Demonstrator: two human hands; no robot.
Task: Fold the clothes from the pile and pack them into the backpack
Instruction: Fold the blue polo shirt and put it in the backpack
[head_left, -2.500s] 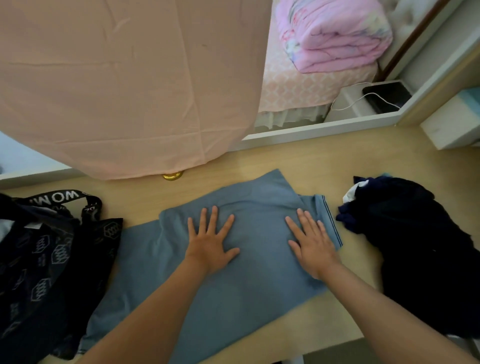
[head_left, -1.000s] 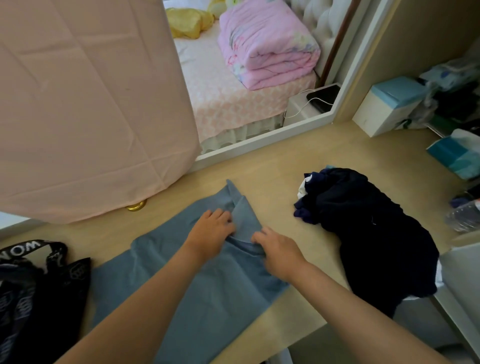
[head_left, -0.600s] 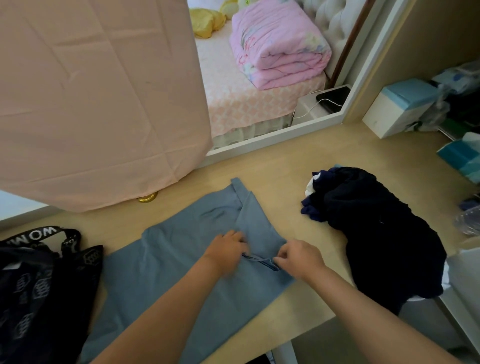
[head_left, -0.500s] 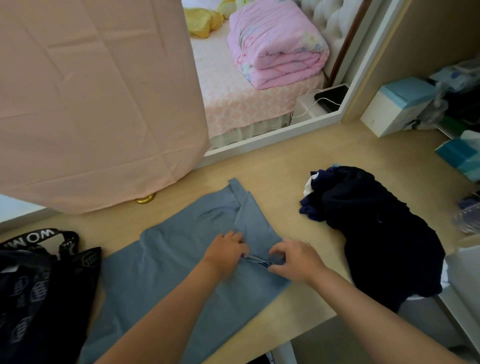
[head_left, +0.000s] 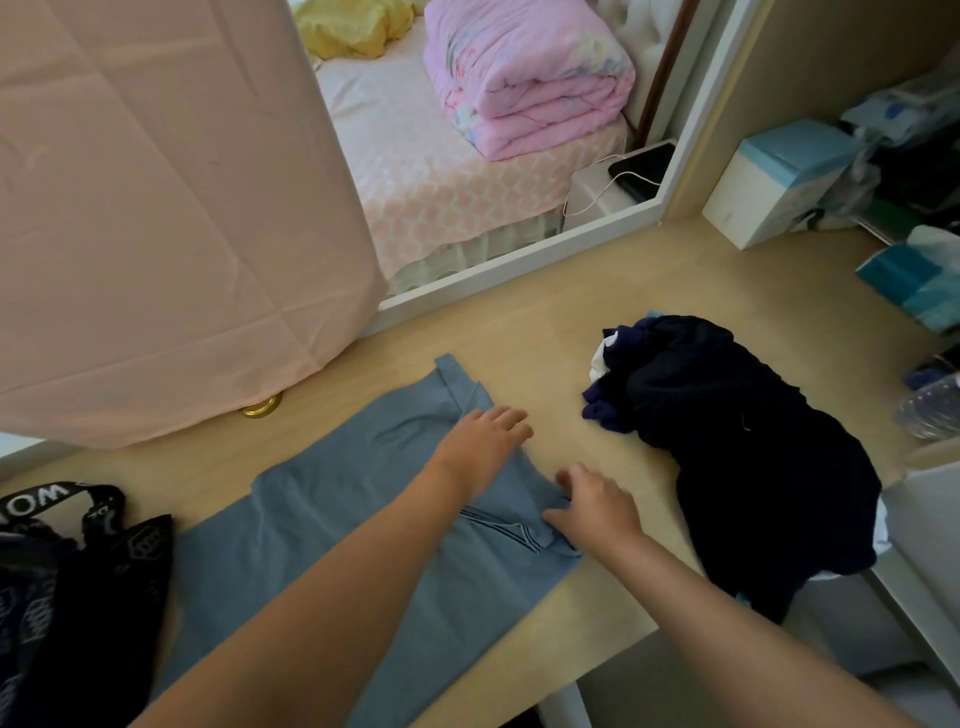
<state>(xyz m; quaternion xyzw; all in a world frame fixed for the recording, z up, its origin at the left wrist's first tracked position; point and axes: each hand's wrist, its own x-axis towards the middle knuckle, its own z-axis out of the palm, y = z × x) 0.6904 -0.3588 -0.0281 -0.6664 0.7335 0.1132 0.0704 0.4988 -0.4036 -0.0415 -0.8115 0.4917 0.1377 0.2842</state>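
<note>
Since half a sec ago: L hand (head_left: 480, 447) is off the striped trim (head_left: 498, 531) and now lies farther up, on the right edge of the blue shirt (head_left: 322, 519). R hand (head_left: 592, 506) has slid right, to the shirt's bunched corner.

- L hand: palm down, fingers (head_left: 506, 418) close together and slightly bent, tips past the cloth onto the table (head_left: 545, 338).
- R hand: knuckles up, fingers loosely curled, thumb side against the bunched fabric. Pinching or only touching: cannot tell, underside hidden.
- Blue shirt: flat on table, centre-left, partly folded. Trim shows betw. the two wrists. Near part is covered by the L forearm.
- Clothes pile (head_left: 727, 441): dark navy heap right of the shirt, apart from it. White bit at its far-left edge. Single garments can't be told apart. Near end hangs over the table edge.
- Black backpack (head_left: 78, 571): left of the shirt, touching it, cut off by the frame edge. Strap lettering only partly legible.
- Misc: pink curtain (head_left: 156, 208) far left, gold knob (head_left: 260, 406) half hidden under its hem. Clear item (head_left: 930, 410) at right edge, too blurred to identify.
</note>
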